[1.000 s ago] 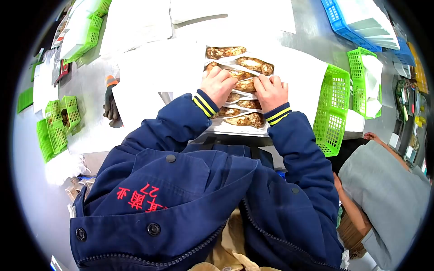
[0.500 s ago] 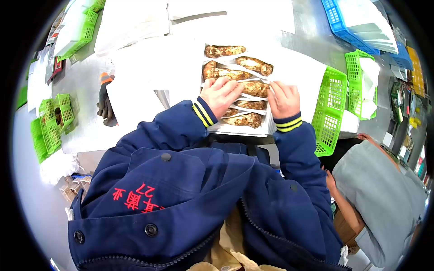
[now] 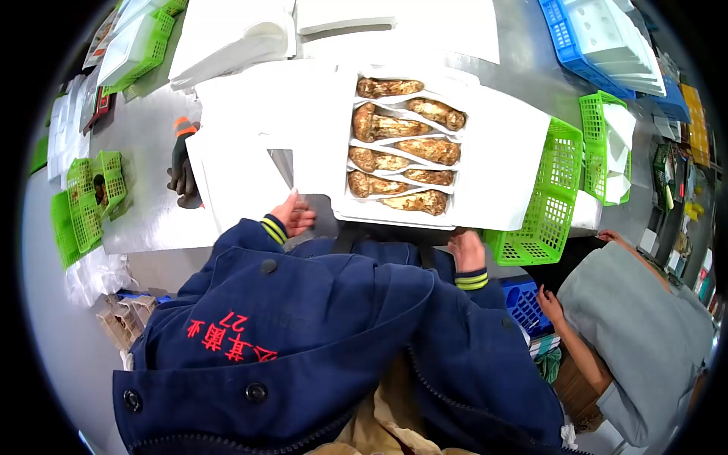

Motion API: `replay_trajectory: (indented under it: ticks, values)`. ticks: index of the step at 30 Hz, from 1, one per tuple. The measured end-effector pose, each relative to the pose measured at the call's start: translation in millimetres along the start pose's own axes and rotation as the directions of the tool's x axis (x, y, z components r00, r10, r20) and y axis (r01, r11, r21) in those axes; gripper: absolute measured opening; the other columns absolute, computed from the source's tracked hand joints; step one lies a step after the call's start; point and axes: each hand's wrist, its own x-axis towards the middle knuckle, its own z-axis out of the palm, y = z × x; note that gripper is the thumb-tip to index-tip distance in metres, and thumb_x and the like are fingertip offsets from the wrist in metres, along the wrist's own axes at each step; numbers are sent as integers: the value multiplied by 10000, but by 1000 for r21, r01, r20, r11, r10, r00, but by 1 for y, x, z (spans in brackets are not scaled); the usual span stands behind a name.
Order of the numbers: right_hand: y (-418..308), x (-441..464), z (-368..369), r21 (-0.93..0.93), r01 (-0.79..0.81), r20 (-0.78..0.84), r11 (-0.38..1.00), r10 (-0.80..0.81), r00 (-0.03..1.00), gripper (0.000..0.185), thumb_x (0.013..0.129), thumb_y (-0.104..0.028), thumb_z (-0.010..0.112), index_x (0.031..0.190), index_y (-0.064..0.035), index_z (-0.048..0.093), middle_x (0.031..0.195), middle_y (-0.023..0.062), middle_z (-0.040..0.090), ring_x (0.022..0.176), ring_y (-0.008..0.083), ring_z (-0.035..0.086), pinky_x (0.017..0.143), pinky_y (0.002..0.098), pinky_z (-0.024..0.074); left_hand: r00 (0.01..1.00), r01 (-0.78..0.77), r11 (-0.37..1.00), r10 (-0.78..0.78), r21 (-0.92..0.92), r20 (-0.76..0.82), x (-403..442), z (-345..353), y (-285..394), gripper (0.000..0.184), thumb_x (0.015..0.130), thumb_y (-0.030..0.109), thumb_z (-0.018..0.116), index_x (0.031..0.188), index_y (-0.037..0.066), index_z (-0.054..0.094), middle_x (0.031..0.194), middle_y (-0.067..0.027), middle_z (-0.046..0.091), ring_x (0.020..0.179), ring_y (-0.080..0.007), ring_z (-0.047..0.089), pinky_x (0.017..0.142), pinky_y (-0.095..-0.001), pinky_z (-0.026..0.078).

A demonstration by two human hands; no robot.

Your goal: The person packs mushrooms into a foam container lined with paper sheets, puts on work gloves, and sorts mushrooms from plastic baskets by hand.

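Off they come: my left hand [image 3: 294, 214] and right hand [image 3: 467, 250] were down on the mushrooms [image 3: 430, 151] half a second ago, and now both have drawn back toward me, leaving every row uncovered. Eight of them I count, lying on their sides in the white box [image 3: 371, 212], with white paper strips [image 3: 406, 139] running between them.

How would they handle? Light, I'd judge, firm along the stem but easy to bruise or snap, and the flaky brown skin could rub off. I'd take one gently round the thick middle of the stem, no pinching at the cap. As for the box, it looks light and fairly stiff; under both side walls is where I'd lift it, keeping it level.

So where are my fingers? Left ones are spread loosely, nothing in them, just beyond the box's near left corner and clear of its wall. Right ones are bent near the box's near right corner; I can't tell whether they touch it or have hold of anything. All the mushrooms sit inside the box, ahead of and between my hands, with the green basket [image 3: 561, 163] off to the box's right.
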Motion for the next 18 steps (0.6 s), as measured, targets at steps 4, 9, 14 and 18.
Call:
replay_trajectory:
  ticks: [4,9,14,18]
  values:
    - [-51,47,23,780,134,-116,611,-69,991,450,869,-234,475,1239,-15,342,1176,132,469,1056,261,477,879,389,415,923,-189,706,365,-683,121,14,27,16,626,795,496,510,1182,25,371,1139,-96,515,980,-213,520,787,-334,452]
    - [-103,17,81,-144,592,132,793,-577,806,496,817,-337,518,1206,-49,413,1234,130,428,1115,268,416,918,405,351,744,-410,564,661,-717,95,5,8,21,120,825,213,572,909,129,555,804,4,579,813,-142,546,647,-300,456]
    - [-110,1,137,-496,866,801,-67,-421,427,518,706,-388,604,1169,-183,490,1260,123,393,1182,310,337,945,485,260,672,-640,562,740,-524,-28,-43,2,29,114,833,213,557,903,124,542,878,-44,578,884,-144,525,727,-302,431]
    - [-138,20,159,-482,869,720,-110,-615,321,466,724,-324,599,1138,-126,519,1215,143,432,1148,322,375,914,483,301,960,-279,927,268,-250,-77,-18,17,10,300,787,281,605,956,43,535,909,-74,576,765,-169,559,683,-287,464]
